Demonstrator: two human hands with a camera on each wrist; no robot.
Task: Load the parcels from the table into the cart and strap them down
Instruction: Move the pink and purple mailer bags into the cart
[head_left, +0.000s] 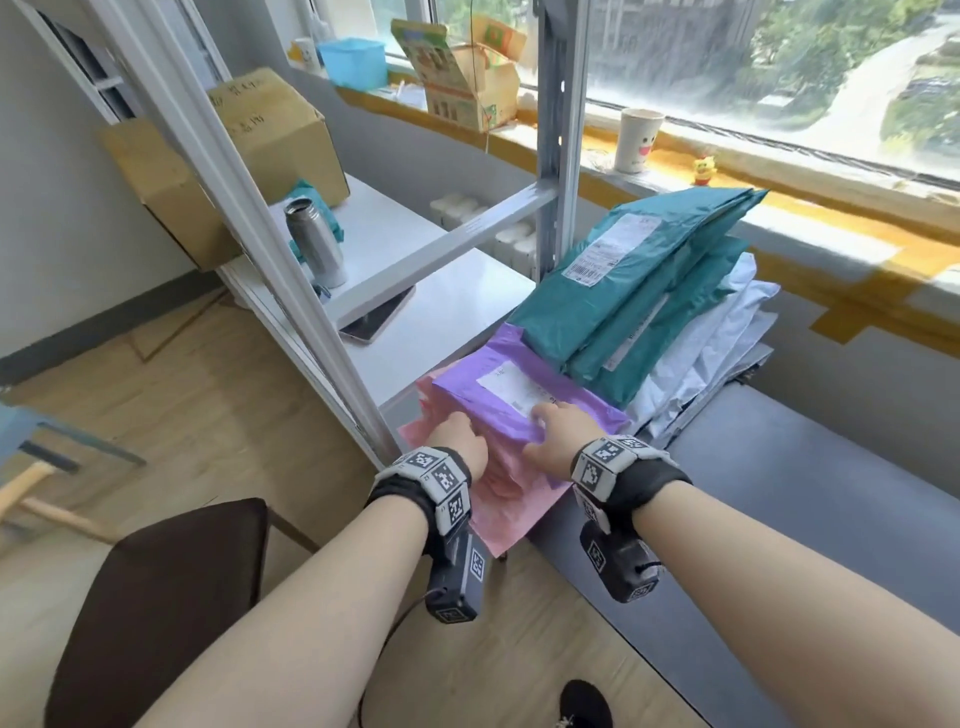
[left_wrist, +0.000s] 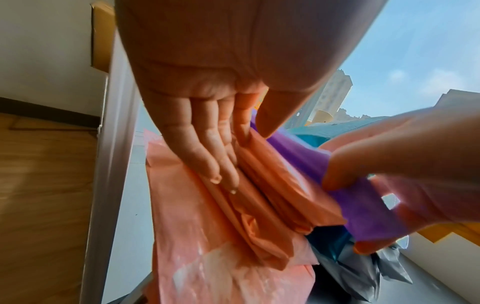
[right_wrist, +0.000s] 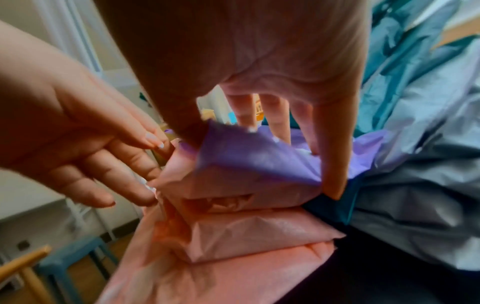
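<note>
A purple parcel (head_left: 524, 395) lies on top of pink parcels (head_left: 498, 499) at the left end of the grey table (head_left: 779, 493). My right hand (head_left: 558, 431) grips the purple parcel's near edge, with the thumb at its corner and the fingers spread over its top (right_wrist: 275, 115). My left hand (head_left: 460, 441) has straight fingers (left_wrist: 221, 164) pressed against the side of the pink parcels (left_wrist: 259, 205). Behind these, teal parcels (head_left: 634, 280) are stacked on white and grey ones (head_left: 727, 332).
A metal shelf frame (head_left: 291, 291) rises just left of the parcels. Its shelf holds a phone (head_left: 376, 317), a steel bottle (head_left: 314, 244) and cardboard boxes (head_left: 280, 130). A dark brown chair (head_left: 171, 597) stands at lower left. The windowsill bears a paper cup (head_left: 636, 137).
</note>
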